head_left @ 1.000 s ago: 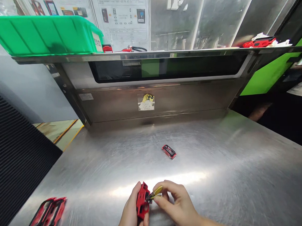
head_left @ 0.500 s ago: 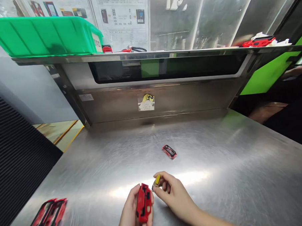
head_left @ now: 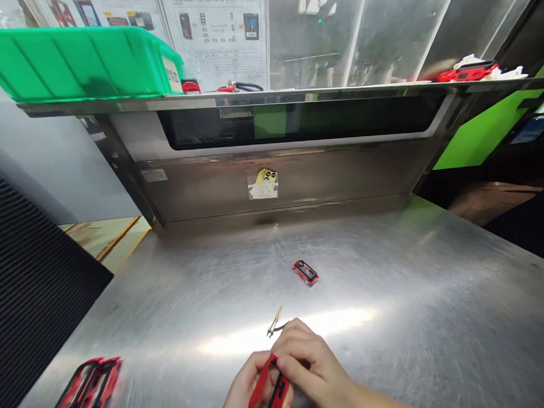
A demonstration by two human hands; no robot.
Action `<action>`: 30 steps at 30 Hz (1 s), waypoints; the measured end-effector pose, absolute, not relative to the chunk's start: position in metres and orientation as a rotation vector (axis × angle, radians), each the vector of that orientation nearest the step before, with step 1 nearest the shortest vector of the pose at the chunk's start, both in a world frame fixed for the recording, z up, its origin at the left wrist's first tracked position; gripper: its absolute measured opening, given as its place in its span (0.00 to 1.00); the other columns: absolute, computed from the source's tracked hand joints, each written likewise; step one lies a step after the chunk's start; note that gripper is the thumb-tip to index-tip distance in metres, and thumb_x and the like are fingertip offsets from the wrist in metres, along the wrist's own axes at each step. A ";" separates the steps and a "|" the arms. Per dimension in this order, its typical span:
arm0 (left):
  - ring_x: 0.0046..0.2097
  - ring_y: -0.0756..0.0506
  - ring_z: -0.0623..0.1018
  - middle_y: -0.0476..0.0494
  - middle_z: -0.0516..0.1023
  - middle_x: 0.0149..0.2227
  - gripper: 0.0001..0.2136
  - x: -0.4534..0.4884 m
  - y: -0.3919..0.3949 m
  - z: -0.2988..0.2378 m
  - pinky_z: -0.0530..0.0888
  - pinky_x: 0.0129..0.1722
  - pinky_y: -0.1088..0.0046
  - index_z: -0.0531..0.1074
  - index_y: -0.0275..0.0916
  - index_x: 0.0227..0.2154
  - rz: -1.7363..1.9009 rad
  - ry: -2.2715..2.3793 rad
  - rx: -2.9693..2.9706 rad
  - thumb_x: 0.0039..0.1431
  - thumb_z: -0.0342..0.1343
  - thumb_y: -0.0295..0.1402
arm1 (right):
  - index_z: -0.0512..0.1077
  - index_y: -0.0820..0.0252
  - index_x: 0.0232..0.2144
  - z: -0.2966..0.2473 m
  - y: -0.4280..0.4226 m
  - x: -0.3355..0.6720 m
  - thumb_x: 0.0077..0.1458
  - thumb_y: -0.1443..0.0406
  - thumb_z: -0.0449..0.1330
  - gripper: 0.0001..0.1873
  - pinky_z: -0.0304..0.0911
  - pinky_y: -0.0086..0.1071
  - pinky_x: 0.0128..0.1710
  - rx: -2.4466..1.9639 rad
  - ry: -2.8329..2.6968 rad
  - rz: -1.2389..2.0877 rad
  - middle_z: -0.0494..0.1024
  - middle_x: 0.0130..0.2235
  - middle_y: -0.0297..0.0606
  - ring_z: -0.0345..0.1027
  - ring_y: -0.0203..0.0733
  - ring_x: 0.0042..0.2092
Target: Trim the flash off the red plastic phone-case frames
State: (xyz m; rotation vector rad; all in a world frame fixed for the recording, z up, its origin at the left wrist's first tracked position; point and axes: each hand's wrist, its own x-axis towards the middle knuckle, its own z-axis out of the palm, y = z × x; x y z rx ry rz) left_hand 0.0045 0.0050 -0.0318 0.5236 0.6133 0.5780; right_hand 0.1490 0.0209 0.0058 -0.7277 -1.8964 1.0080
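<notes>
Both my hands hold a red and black plastic frame part [head_left: 268,396] low over the steel table [head_left: 394,319], near its front edge. My left hand [head_left: 239,398] cups it from the left and below. My right hand [head_left: 309,371] pinches its upper edge with curled fingers. Small yellow-handled pliers [head_left: 274,322] lie on the table just beyond my right fingers. A small red and black piece [head_left: 305,272] lies further back at the middle.
Two red frame parts [head_left: 84,389] lie at the table's front left. A shelf [head_left: 267,98] above carries a green bin [head_left: 76,59], red tools [head_left: 467,73] and cables. A black ribbed mat [head_left: 27,281] is at the left. Posters hang on the back wall.
My right hand put the yellow-handled pliers down on the table and took hold of the red part. The part has tilted flatter and lower between both hands.
</notes>
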 end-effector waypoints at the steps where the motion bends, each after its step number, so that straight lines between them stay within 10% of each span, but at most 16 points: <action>1: 0.08 0.56 0.59 0.53 0.59 0.07 0.25 0.005 0.005 -0.032 0.44 0.10 0.76 0.64 0.37 0.09 0.564 0.620 0.515 0.37 0.54 0.56 | 0.72 0.58 0.24 0.006 0.021 0.148 0.63 0.53 0.46 0.25 0.59 0.35 0.38 -0.724 -1.898 1.028 0.74 0.26 0.36 0.65 0.39 0.33; 30: 0.05 0.56 0.55 0.58 0.58 0.06 0.21 0.004 0.001 -0.054 0.45 0.09 0.79 0.68 0.35 0.19 0.783 0.220 0.498 0.53 0.51 0.51 | 0.67 0.59 0.25 0.008 0.018 0.145 0.65 0.53 0.39 0.26 0.56 0.32 0.34 -0.776 -1.994 0.986 0.72 0.26 0.38 0.63 0.40 0.32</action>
